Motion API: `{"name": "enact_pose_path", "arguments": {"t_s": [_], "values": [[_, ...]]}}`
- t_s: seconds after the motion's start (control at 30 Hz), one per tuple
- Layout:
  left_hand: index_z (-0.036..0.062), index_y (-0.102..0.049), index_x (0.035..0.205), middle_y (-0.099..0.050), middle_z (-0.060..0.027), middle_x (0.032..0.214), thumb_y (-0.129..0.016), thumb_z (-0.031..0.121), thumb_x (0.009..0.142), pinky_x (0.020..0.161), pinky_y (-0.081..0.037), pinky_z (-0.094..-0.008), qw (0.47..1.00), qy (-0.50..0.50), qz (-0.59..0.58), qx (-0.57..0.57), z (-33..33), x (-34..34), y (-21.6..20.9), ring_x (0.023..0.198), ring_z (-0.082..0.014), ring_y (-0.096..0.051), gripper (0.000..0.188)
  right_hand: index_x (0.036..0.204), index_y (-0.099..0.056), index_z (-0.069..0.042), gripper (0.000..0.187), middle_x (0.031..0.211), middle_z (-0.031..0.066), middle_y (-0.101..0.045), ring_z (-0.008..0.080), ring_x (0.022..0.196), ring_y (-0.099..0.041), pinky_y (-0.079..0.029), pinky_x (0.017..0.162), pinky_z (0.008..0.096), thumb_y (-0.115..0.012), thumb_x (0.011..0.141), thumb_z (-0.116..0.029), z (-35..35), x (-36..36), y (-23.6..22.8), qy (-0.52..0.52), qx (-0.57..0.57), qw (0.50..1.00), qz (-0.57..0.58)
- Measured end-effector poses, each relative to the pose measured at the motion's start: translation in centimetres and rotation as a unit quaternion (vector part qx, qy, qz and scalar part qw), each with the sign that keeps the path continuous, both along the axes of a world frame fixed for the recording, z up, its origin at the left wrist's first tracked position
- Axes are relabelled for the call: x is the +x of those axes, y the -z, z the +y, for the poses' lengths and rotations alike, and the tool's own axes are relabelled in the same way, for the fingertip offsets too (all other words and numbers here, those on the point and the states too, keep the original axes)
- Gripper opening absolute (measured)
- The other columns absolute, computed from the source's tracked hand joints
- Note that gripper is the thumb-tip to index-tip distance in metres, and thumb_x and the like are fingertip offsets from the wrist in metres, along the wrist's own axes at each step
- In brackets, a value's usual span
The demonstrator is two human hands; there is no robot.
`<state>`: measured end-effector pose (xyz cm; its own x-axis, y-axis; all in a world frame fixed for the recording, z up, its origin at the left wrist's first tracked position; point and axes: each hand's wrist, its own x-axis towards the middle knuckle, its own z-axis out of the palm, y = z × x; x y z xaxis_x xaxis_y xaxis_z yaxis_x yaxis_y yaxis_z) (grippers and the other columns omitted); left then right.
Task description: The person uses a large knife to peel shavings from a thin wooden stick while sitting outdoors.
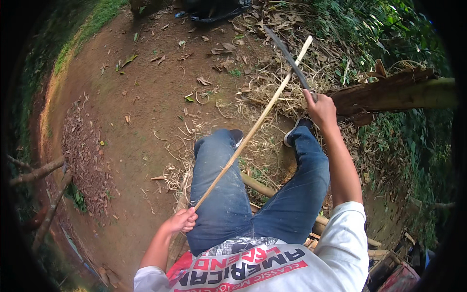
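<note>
My left hand (182, 221) is closed around the lower end of a long, pale strip of split bamboo (254, 127), beside my left thigh. The strip slants up and to the right across my left leg, and its far end stands out past my feet. My right hand (321, 108) grips the handle of a machete (287, 54) with a long dark blade. That blade points up and to the left and crosses the strip near its far end. Whether the edge touches the strip, I cannot tell.
Curled pale shavings (279, 95) and dry leaves litter the soil ahead of my feet. A thick trunk (394, 95) comes in from the right. Bamboo poles (258, 185) lie beneath my legs. Branches (51, 209) stick up at the left, and a black plastic bag (214, 10) sits at the top.
</note>
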<state>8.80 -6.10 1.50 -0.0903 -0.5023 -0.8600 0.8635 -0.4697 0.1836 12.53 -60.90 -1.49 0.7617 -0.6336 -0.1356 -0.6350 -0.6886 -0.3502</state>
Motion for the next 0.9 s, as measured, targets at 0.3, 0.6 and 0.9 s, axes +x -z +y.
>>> {"name": "enact_pose_path", "arguments": {"t_s": [0.3, 0.6, 0.9], "values": [[0.0166, -0.031, 0.067, -0.022, 0.0088, 0.055, -0.037, 0.052, 0.101, 0.041, -0.015, -0.0229, 1.000, 0.002, -0.025, 0.008, 0.8, -0.7, -0.8, 0.044, -0.0045, -0.019, 0.049, 0.074, -0.070, -0.004, 0.072, 0.068, 0.0159, -0.067, 0.0342, 0.067, -0.066, -0.053, 0.067, 0.0450, -0.051, 0.081, -0.073, -0.5, -1.1, 0.1, -0.090, -0.048, 0.994, 0.022], [0.0165, -0.033, 0.067, -0.021, 0.0088, 0.055, -0.039, 0.053, 0.100, 0.041, -0.014, -0.0231, 0.999, 0.013, -0.045, 0.007, 0.9, -0.7, -0.2, 0.044, -0.0046, -0.018, 0.049, 0.077, -0.071, -0.002, 0.067, 0.072, 0.0214, -0.067, 0.0391, 0.070, -0.067, -0.052, 0.067, 0.0482, -0.051, 0.085, -0.066, -1.8, -4.6, -4.6, -0.027, -0.104, 0.994, 0.016], [0.0163, -0.033, 0.068, -0.021, 0.0089, 0.055, -0.039, 0.051, 0.101, 0.042, -0.015, -0.0226, 0.998, 0.012, -0.060, -0.019, 1.8, -0.8, 0.1, 0.045, -0.0046, -0.019, 0.048, 0.085, -0.073, -0.006, 0.066, 0.084, 0.0215, -0.069, 0.0385, 0.086, -0.067, -0.052, 0.077, 0.0483, -0.050, 0.084, -0.068, -5.3, -5.2, -4.3, 0.096, -0.108, 0.989, 0.030]]}}
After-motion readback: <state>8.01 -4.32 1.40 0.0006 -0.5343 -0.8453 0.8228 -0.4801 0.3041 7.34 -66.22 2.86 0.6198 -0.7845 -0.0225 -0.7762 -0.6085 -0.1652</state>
